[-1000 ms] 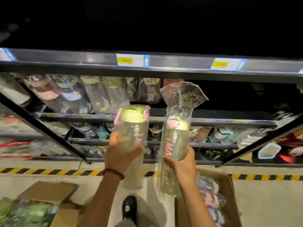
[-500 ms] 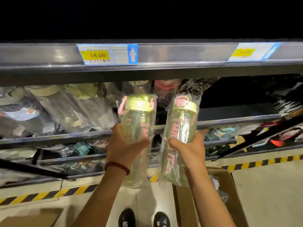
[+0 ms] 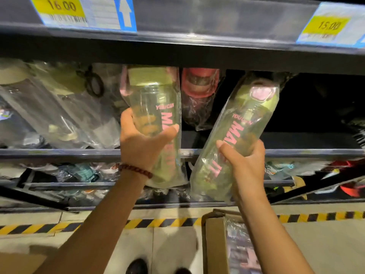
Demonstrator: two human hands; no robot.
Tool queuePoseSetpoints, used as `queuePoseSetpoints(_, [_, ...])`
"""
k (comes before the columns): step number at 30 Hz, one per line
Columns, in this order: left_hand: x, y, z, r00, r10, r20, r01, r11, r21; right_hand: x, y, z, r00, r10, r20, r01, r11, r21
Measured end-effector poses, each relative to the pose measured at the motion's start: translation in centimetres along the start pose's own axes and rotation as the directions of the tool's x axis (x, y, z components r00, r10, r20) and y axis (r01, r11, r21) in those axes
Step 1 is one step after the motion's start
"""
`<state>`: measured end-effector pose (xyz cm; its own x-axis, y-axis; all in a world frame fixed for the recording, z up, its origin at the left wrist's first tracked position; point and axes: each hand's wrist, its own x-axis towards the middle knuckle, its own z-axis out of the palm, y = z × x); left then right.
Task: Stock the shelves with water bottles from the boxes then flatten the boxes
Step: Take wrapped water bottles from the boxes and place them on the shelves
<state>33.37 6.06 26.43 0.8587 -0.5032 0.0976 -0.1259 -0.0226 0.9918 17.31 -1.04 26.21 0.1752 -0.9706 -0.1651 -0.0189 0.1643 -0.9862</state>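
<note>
Both bottles have risen closer to the shelf since a moment ago, their lids now tucked under the upper shelf edge, and the right one has tipped over to the right. Two dark shoe tips (image 3: 138, 266) show at the bottom edge on the pale floor, and beside them stands one open cardboard box (image 3: 214, 244) holding more plastic-wrapped goods; I cannot count them. Two bare arms reach up from there. On the left wrist sits one red bead bracelet (image 3: 136, 169). One left hand (image 3: 141, 144) wraps its fingers and thumb around the middle of the left bottle (image 3: 158, 107), which stands almost upright; one right hand (image 3: 245, 161) curls around the lower half of the right bottle (image 3: 243, 131), which leans with its top to the right. Each of the two is clear, with a light green lid, pink trim and pink lettering down the side, sealed in a clear plastic bag. Both are held in the air, just in front of the middle shelf (image 3: 59, 152), not yet set on it. Behind them that shelf carries other bagged bottles, too blurred to count, one with a red lid (image 3: 199, 80) between the two held ones. Above, the upper shelf edge (image 3: 197, 22) bears two price tags, 16.00 (image 3: 63, 8) and 15.00 (image 3: 328, 26).
</note>
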Motion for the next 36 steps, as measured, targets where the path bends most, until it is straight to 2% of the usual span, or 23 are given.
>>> queuePoseSetpoints(4, [1.2,-0.5,0.9,0.997,0.015,-0.073,-0.019,0.998,-0.053,2.5,0.0,0.5,0.998,0.059,-0.005,-0.056,0.970,0.238])
queuePoseSetpoints(7, [1.6,-0.7,1.5,0.995,0.056,-0.079,-0.063,0.995,-0.080,4.1,0.3,0.8,0.999,0.043,-0.012,-0.037,0.947,0.318])
queuePoseSetpoints(13, [2.3,-0.7,2.6,0.997,0.066,-0.029,-0.068,0.995,-0.070,6.5,0.6,1.5,1.000,-0.011,0.002,0.010,0.931,0.365])
queuePoseSetpoints(18, [3.1,-0.4,3.3,0.996,0.021,-0.088,-0.026,0.998,-0.059,7.7,0.6,2.1,0.998,-0.053,-0.028,0.060,0.921,0.385])
queuePoseSetpoints(23, [2.9,-0.2,4.2,0.990,0.003,-0.141,-0.019,0.993,-0.116,8.4,1.0,2.1,0.997,-0.019,-0.074,0.044,0.933,0.357])
queuePoseSetpoints(26, [2.7,0.1,4.7,0.983,-0.021,-0.181,-0.001,0.992,-0.125,8.6,1.1,1.8,0.996,-0.001,-0.093,0.038,0.917,0.397])
queuePoseSetpoints(33, [2.3,0.7,4.7,0.979,-0.079,-0.188,0.053,0.988,-0.143,9.2,0.9,1.4,0.999,0.001,-0.040,0.020,0.848,0.530])
queuePoseSetpoints(36, [2.0,0.8,4.5,0.980,-0.059,-0.191,0.028,0.987,-0.160,9.0,0.8,1.8,0.999,-0.036,-0.017,0.039,0.832,0.554])
